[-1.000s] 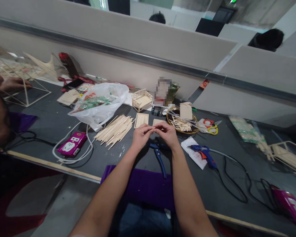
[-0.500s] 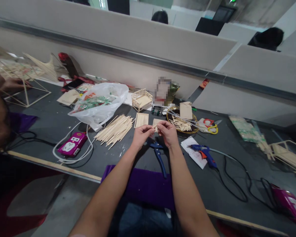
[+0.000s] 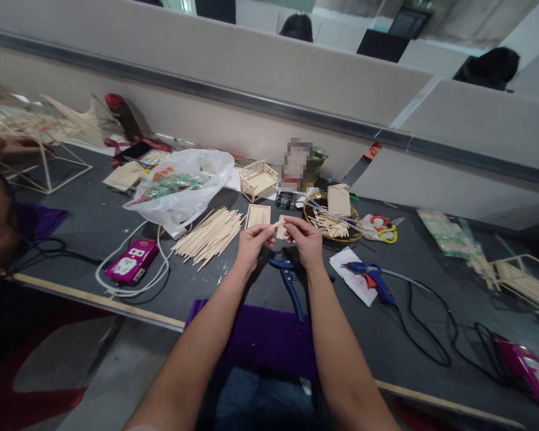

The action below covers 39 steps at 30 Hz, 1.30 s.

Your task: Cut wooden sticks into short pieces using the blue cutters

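Note:
My left hand (image 3: 251,242) and my right hand (image 3: 304,240) are raised together over the dark table (image 3: 90,227). Between their fingertips they pinch a short wooden stick (image 3: 278,224). Right below the hands lie blue-handled pliers (image 3: 289,280). A pile of long wooden sticks (image 3: 210,235) lies to the left of my left hand. Two small flat panels made of sticks (image 3: 257,215) lie just beyond my fingers.
A plastic bag (image 3: 182,182), a pink power strip (image 3: 133,261) with a white cable, a small stick-built box (image 3: 259,179), a round tray of cut sticks (image 3: 330,224), scissors (image 3: 381,230) and a blue glue gun (image 3: 371,278) surround me. Another person's hands (image 3: 0,179) work at the far left.
Both hands have risen slightly and moved away from me, still together. The short stick now shows between the fingertips.

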{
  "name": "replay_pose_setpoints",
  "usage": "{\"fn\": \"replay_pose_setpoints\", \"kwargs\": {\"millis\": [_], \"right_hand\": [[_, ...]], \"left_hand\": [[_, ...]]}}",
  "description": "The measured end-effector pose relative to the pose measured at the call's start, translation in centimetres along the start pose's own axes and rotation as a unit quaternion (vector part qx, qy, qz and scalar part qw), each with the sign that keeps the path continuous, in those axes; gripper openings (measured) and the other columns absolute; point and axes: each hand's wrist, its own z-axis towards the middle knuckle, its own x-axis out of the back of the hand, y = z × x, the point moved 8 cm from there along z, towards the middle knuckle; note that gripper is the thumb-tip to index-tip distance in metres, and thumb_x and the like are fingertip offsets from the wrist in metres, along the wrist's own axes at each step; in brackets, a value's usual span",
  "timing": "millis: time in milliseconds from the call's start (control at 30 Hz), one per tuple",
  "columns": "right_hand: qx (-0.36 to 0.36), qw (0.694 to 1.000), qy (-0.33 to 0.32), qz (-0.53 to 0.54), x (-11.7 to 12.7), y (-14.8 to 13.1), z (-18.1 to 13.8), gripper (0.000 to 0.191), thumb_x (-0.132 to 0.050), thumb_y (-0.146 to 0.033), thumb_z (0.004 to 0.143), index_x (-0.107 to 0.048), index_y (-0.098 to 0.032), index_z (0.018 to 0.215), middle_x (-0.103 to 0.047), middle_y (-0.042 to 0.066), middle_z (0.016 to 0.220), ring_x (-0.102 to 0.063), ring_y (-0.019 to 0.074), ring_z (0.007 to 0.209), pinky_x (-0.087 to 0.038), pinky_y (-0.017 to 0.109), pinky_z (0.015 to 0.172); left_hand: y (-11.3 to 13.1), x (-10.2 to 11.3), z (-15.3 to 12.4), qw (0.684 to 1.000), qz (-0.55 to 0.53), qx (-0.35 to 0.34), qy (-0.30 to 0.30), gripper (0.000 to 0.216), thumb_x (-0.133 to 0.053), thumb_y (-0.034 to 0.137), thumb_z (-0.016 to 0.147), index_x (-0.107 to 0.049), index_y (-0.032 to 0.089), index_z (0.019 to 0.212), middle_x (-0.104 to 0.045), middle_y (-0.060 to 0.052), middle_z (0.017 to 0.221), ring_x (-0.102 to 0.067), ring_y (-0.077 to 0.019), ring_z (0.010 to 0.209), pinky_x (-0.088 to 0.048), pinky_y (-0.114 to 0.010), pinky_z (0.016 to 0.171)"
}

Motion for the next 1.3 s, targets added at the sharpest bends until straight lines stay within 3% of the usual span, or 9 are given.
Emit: {"fn": "replay_pose_setpoints", "kwargs": {"millis": [200,400,733,933,1133,1300], "right_hand": [[0.069,0.995,0.005,-0.076,-0.6,-1.0,-0.5,0.023,-0.063,-0.038,0.078,-0.074,-0.026,0.094,-0.067,0.004,0.092,-0.058,0.0141,0.062,-0.049,0.028,0.049],[0.04,0.999,0.018,-0.032,-0.4,-0.3,-0.4,0.023,-0.065,-0.038,0.076,-0.074,-0.023,0.091,-0.068,0.004,0.087,-0.057,0.0138,0.059,-0.05,0.028,0.048],[0.02,0.999,0.033,-0.025,-0.1,0.2,-0.3,0.024,-0.067,-0.042,0.074,-0.072,-0.021,0.085,-0.067,0.003,0.075,-0.058,0.0144,0.059,-0.05,0.027,0.049],[-0.068,0.997,-0.01,0.034,0.3,1.6,0.2,0.022,-0.073,-0.04,0.067,-0.07,-0.02,0.076,-0.061,-0.001,0.064,-0.047,0.0082,0.046,-0.043,0.023,0.042],[-0.168,0.976,-0.05,0.133,0.4,2.7,0.1,0.026,-0.079,-0.037,0.058,-0.069,-0.018,0.072,-0.058,-0.004,0.058,-0.043,0.0056,0.045,-0.039,0.018,0.038],[-0.179,0.971,-0.051,0.152,-0.1,2.7,-0.1,0.025,-0.081,-0.035,0.056,-0.07,-0.017,0.071,-0.059,-0.003,0.058,-0.044,0.0052,0.045,-0.04,0.017,0.038]], "left_hand": [[0.2,0.1,0.0,1.0,0.024,-0.02,0.0,0.035,-0.08,0.044,0.056,-0.073,0.014,0.074,-0.067,-0.002,0.066,-0.056,-0.0096,0.053,-0.048,-0.024,0.055],[0.3,-0.5,-0.1,0.999,0.025,-0.027,-0.03,0.032,-0.082,0.04,0.055,-0.074,0.015,0.074,-0.069,-0.003,0.068,-0.056,-0.0099,0.053,-0.048,-0.024,0.056],[0.8,-0.3,-0.1,0.997,0.059,-0.041,-0.005,0.032,-0.079,0.043,0.057,-0.072,0.015,0.071,-0.066,-0.001,0.064,-0.056,-0.0108,0.052,-0.047,-0.025,0.055],[1.1,-0.7,-0.3,0.992,0.107,-0.061,-0.025,0.027,-0.078,0.04,0.06,-0.072,0.016,0.069,-0.063,0.001,0.059,-0.053,-0.0095,0.05,-0.044,-0.023,0.052],[0.0,-2.1,-0.6,0.992,0.046,0.012,-0.113,0.036,-0.081,0.043,0.055,-0.074,0.014,0.074,-0.067,-0.003,0.065,-0.056,-0.0114,0.054,-0.049,-0.025,0.054],[0.0,-1.7,-0.4,0.994,0.044,0.011,-0.098,0.034,-0.081,0.043,0.057,-0.073,0.013,0.07,-0.066,-0.003,0.063,-0.055,-0.0102,0.053,-0.048,-0.023,0.053]]}}
